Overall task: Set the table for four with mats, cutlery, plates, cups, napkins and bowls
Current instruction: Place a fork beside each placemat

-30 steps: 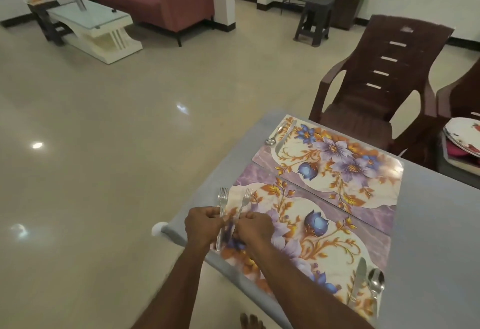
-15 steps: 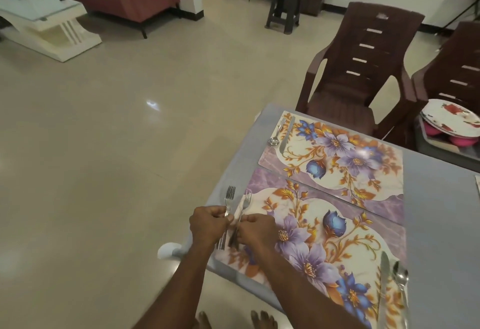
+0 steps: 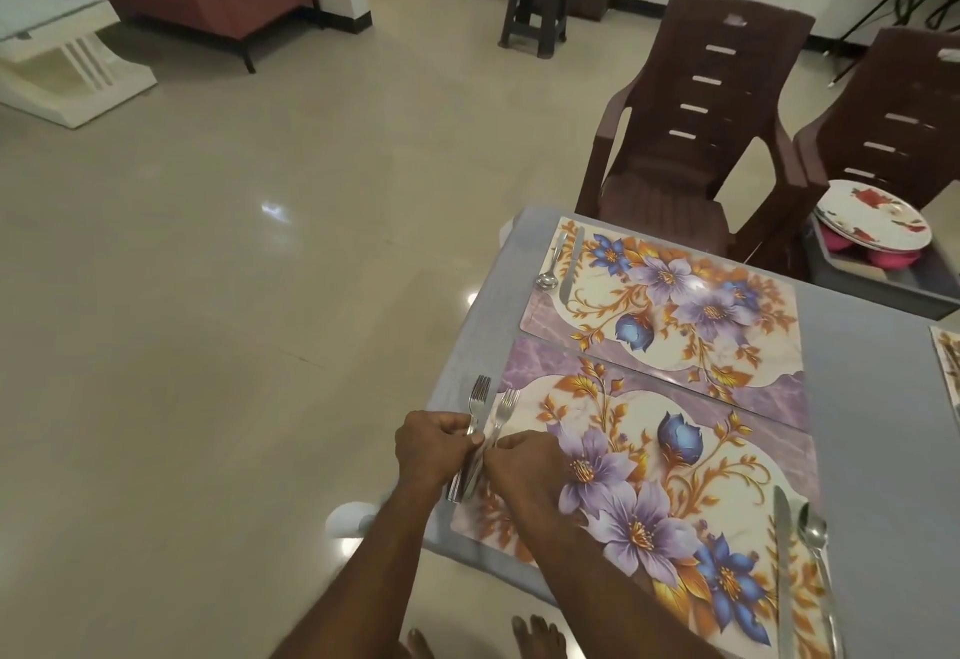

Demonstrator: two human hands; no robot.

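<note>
Fingers of left hand (image 3: 434, 445) pinch one steel fork (image 3: 477, 401); fingers of right hand (image 3: 522, 458) pinch a second steel fork (image 3: 505, 406), both at the left edge of the near floral placemat (image 3: 644, 455) on the grey tabletop (image 3: 878, 383). Steel knife (image 3: 781, 544) and spoon (image 3: 811, 528) lie on its right side. Far floral placemat (image 3: 670, 305) carries only a spoon and knife. Stacked floral plates (image 3: 872, 216) wait in a grey tub on a brown plastic chair. Plates, cups, napkins, bowls apparently unplaced; task roughly early-middle.

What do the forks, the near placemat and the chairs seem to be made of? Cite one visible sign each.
Forks: probably polished metal, silvery and reflective.
Near placemat: likely glossy plastic or laminate, flat with printed flowers and sheen.
Chairs: seemingly moulded brown plastic, with slotted backs.
</note>
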